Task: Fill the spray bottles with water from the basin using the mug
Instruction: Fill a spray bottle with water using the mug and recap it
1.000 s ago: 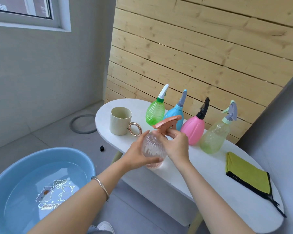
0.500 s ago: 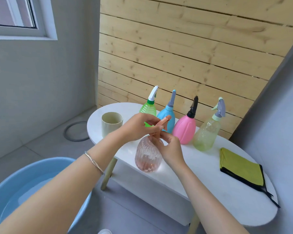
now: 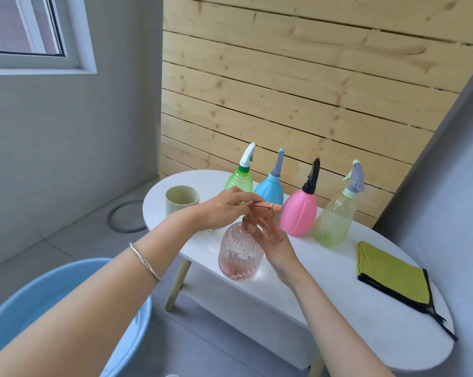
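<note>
Far left, on the floor beside the counter (image 3: 338, 289): basin (image 3: 53, 289), partly out of view, water not plainly shown. On the counter's left end: mug (image 3: 182, 198), upright, mouth up, untouched. Next, left grip (image 3: 224, 210), reaching in from the basin side and pinching the rear of the spray head (image 3: 266, 207), nozzle pointing right. Straight below that head: clear bottle (image 3: 240, 257), upright near the counter's front edge, long axis vertical, fill level hard to tell. Just right of it, right grip (image 3: 273, 239), fingers curled at the neck under the head, steadying the bottle. Judged as unscrewing the head, not yet off. Hinges on the head's place, directly atop the bottle's vertical axis: hence a twist about that axis, then a lift straight up, with the bottle kept from tipping. Left grip nearer the mug and basin, so probably the one to scoop once free; right grip better placed to hold the bottle upright. Behind and further right, in a row, heads on: green bottle (image 3: 239, 182), blue bottle (image 3: 269, 190), pink bottle (image 3: 299, 213), pale bottle (image 3: 334, 221). Far right: cloth (image 3: 390, 273), flat on the counter.
</note>
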A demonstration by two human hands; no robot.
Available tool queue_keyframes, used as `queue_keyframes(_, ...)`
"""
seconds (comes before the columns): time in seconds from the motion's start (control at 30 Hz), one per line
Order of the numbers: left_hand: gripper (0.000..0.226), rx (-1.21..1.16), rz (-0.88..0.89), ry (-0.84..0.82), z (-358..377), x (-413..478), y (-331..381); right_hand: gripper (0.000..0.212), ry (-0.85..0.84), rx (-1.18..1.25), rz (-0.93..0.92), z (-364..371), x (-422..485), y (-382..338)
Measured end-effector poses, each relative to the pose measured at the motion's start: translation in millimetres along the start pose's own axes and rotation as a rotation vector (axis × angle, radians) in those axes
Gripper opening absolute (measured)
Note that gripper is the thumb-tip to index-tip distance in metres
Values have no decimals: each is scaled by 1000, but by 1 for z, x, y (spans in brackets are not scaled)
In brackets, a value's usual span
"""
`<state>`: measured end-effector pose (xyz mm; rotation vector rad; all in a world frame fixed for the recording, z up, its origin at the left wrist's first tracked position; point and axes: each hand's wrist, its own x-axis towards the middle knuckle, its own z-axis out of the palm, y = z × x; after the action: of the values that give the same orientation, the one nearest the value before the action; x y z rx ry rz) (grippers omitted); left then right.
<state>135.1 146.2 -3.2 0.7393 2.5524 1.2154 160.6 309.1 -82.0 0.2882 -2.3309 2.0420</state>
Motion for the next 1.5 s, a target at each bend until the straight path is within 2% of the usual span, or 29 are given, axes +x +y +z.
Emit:
queue_keyframes(0.13, 43, -78, -11, 61, 9, -1, -1, 19, 78, 111, -27, 5, -1, 1)
queue_keyframes(0.23, 30, -165, -38, 193, 9, 0, 1, 23, 173, 119, -53, 10, 1, 3)
queue_keyframes(0.27, 32, -164, -58, 251, 8, 1, 2, 25, 198, 120, -62, 12, 2, 4)
queue_keyframes(0.37, 44, 11, -131, 380, 12, 6, 8, 34, 262, 118, -100, 18, 2, 5)
queue_keyframes(0.43, 39, 65, -172, 385, 19, 6, 16, 36, 312, 149, -142, 23, 2, 5)
queue_keyframes(0.57, 27, -86, -194, 382, 28, 3, 25, 40, 366, 222, -198, 35, -2, 1)
queue_keyframes(0.63, 18, -135, -201, 365, 25, 3, 27, 36, 353, 226, -205, 36, -5, 2)
queue_keyframes(0.77, 52, -252, -153, 284, 18, 6, 22, 21, 267, -37, -189, 16, -12, 8)
queue_keyframes(0.83, 56, -312, -96, 224, 18, 6, 18, 22, 149, -127, -158, 1, -11, 9)
queue_keyframes(0.93, 62, -454, -6, 92, 16, 7, 8, 39, -21, -180, -79, -14, -3, -2)
queue_keyframes(1.03, 66, -583, 44, -2, 10, 8, -1, 24, -148, -223, -56, -17, 6, -15)
queue_keyframes(1.1, 66, -474, 29, 43, 7, 8, -1, 14, -132, -217, -72, -16, 10, -19)
queue_keyframes(1.2, 63, -232, -56, 163, -4, 5, 4, 14, 12, -169, -78, -9, 12, -16)
queue_keyframes(1.33, 35, -41, -16, 77, -16, 1, 5, 28, 188, -79, -69, 10, 11, -11)
queue_keyframes(1.4, 31, -45, 27, 33, -16, -1, 3, 29, 144, -93, -61, 7, 11, -11)
queue_keyframes(1.5, 28, -160, 49, 13, -12, 0, -3, 27, -63, -133, 24, -7, 12, -10)
